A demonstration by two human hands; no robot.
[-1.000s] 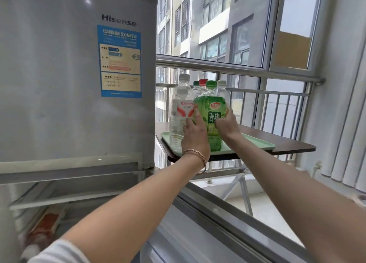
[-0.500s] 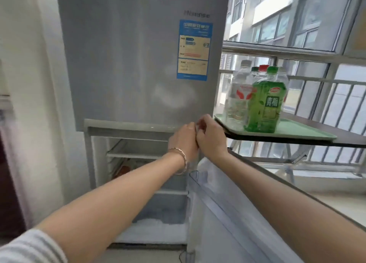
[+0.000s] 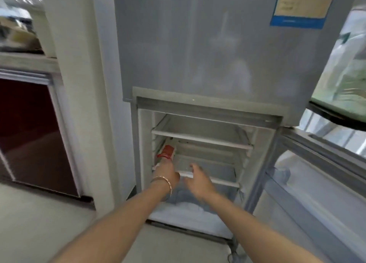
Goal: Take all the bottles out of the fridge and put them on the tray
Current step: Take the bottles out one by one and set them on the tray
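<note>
At the far left a dark red cabinet door point(image 3: 29, 132) shows, its top smeared by motion blur. The fridge point(image 3: 208, 54) has its lower compartment open. On the middle shelf point(image 3: 215, 180), at its left edge, lies a bottle point(image 3: 167, 152) with a red label; its near end is hidden behind the left hand point(image 3: 167, 174), which reaches in at that end and wears a thin bracelet point(image 3: 162, 180). Its fingers are hidden by its own back, so whether the grip has closed on the bottle cannot be told. Just beside it, the right hand point(image 3: 198, 180) hangs in front of the shelf's front edge, grip apart, touching nothing. At the right the open fridge door point(image 3: 316, 183) is cut off. Above it, a green tray point(image 3: 340, 106) on the desk point(image 3: 336, 118) is blurred; what stands on it cannot be made out.
</note>
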